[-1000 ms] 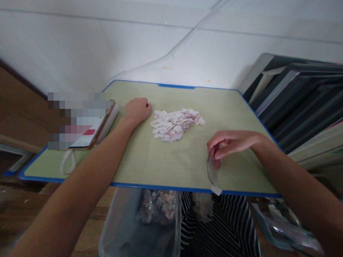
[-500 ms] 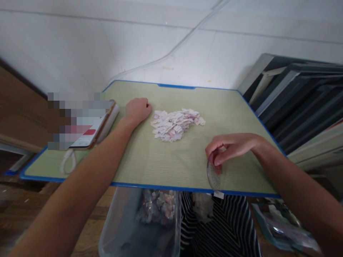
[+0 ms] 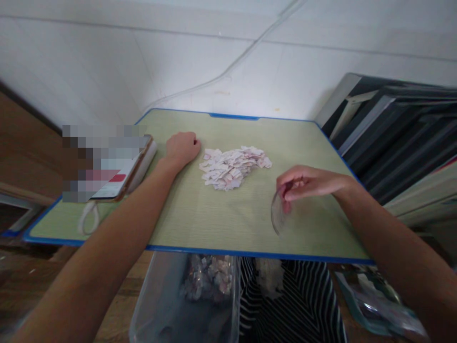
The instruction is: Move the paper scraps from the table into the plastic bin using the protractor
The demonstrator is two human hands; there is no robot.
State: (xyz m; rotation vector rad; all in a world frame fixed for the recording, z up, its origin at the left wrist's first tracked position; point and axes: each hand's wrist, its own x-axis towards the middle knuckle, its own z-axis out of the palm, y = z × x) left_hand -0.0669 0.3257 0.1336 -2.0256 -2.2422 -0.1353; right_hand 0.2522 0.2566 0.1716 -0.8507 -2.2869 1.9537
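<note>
My right hand (image 3: 303, 183) hovers over the right part of the green table, fingers pinched on a clear curved protractor (image 3: 276, 216), its rounded edge turned left and down. The protractor is blurred by motion, and part of it lies behind the fingers. Left of it a heap of small white and pinkish paper scraps (image 3: 233, 166) rests mid-table. My left hand (image 3: 183, 146) lies on the table as a loose fist, just left of the heap and not touching it. Nothing shows in that fist.
The table (image 3: 214, 226) has a blue rim. A phone (image 3: 110, 183) leans at the left beside a white loop (image 3: 88, 219). Below the front edge stand a clear plastic bin (image 3: 146, 295) with small packets and my striped lap (image 3: 300, 305). Dark flat panels (image 3: 392, 119) lean at right.
My right hand has moved with the protractor away from the front edge, toward the heap. The paper scrap at the protractor's lower tip is no longer seen there. My left hand stays put.
</note>
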